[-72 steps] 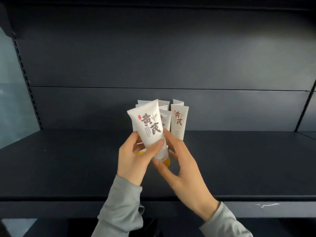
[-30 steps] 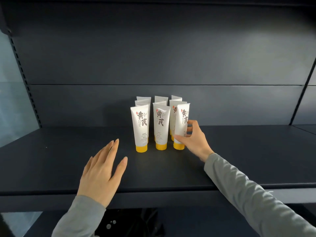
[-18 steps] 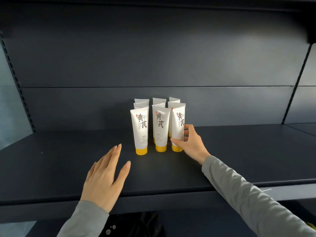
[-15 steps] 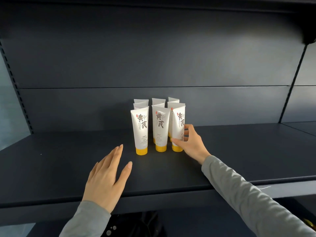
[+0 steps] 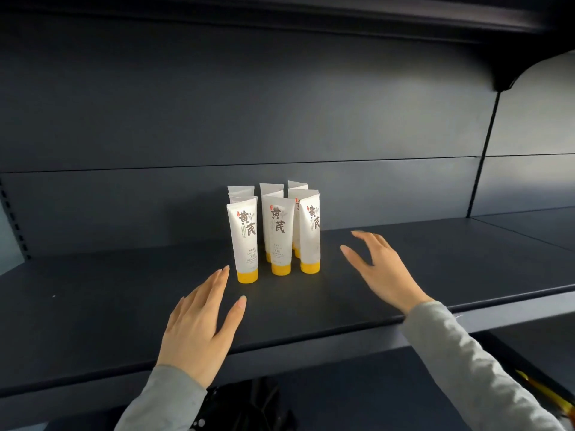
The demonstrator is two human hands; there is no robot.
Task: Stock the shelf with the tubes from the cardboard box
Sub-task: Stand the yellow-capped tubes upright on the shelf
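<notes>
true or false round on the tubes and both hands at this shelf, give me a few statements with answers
1. The tubes stand upright on the shelf. True.
2. The right hand grips a tube. False: it is open, to the right of the tubes and apart from them.
3. The left hand is open and holds nothing. True.
4. One tube lies on its side. False: every tube in view stands upright.
5. Three tubes make up the front row. True.
</notes>
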